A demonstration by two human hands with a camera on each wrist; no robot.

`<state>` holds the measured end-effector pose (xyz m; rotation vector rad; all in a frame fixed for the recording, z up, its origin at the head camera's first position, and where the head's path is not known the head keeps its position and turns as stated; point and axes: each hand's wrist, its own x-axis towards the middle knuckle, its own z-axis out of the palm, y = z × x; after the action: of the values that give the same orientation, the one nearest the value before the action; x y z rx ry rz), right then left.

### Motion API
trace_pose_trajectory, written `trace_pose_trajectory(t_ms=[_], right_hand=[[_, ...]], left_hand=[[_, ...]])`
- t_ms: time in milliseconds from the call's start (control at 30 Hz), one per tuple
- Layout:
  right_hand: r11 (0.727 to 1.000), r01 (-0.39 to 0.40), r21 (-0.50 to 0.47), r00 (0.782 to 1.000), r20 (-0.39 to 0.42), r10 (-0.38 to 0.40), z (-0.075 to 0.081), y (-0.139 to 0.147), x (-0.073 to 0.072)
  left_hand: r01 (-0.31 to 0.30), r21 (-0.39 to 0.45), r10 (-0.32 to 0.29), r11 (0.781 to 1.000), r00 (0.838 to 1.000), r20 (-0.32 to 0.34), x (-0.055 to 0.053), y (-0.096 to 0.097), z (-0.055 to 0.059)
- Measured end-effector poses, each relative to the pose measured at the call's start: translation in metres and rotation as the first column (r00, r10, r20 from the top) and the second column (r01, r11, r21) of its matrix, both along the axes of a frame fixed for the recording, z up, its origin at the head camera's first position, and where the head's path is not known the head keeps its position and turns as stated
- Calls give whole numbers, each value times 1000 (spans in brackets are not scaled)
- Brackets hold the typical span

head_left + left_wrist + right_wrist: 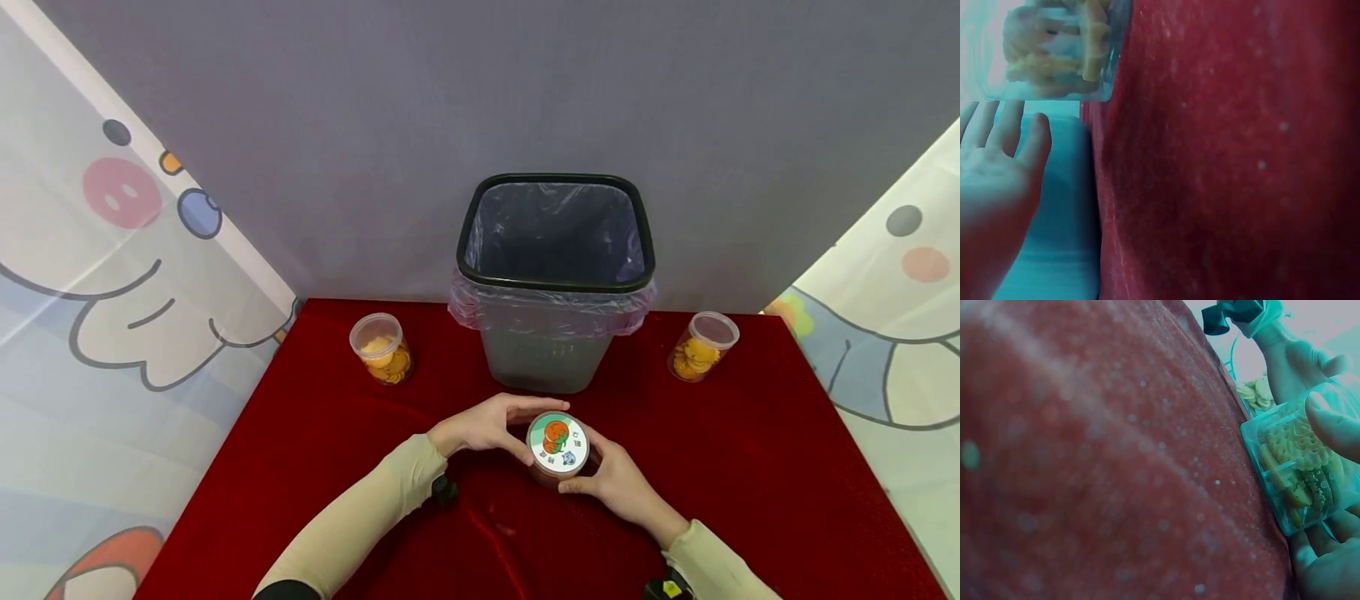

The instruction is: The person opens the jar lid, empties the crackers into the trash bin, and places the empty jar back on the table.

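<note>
A clear plastic jar of biscuits [1300,469] stands upright on the red cloth, its round lid [558,443] bearing a green and white label with orange fruit drawings. My right hand [618,479] grips it from the right, thumb on the near side and fingers around the far side. At the jar's left is my left hand [491,427], fingers fairly straight and thumb close to the lid's edge. In the left wrist view, the left hand [1004,162] has its fingers extended beside the jar [1057,50]; whether they touch it I cannot tell.
Behind the hands stands a grey bin [543,358] with a black rim and a translucent liner. One jar of biscuits [382,350] is left of it, another [702,346] right. A grey wall [375,125] rises behind; printed curtains hang at both sides.
</note>
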<state>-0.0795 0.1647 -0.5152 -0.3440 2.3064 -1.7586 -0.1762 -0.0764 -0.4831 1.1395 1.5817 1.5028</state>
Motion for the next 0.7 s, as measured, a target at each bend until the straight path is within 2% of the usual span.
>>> trace_pose_trajectory(t_ms=[200,467,700], right_hand=[[1000,-5,11,1000,-13,5,-1,-1,0],[1000,11,14,1000,19,-11,2,-1,0],[1000,-6,6,1000,-11,6,-1,0,0]], left_hand=[[30,-17,-30,999,999,24,-3,3,-4],[-37,-42,37,998,999,13,1,4,-5],[-98,-37,98,994,995,5,9,5,-4]])
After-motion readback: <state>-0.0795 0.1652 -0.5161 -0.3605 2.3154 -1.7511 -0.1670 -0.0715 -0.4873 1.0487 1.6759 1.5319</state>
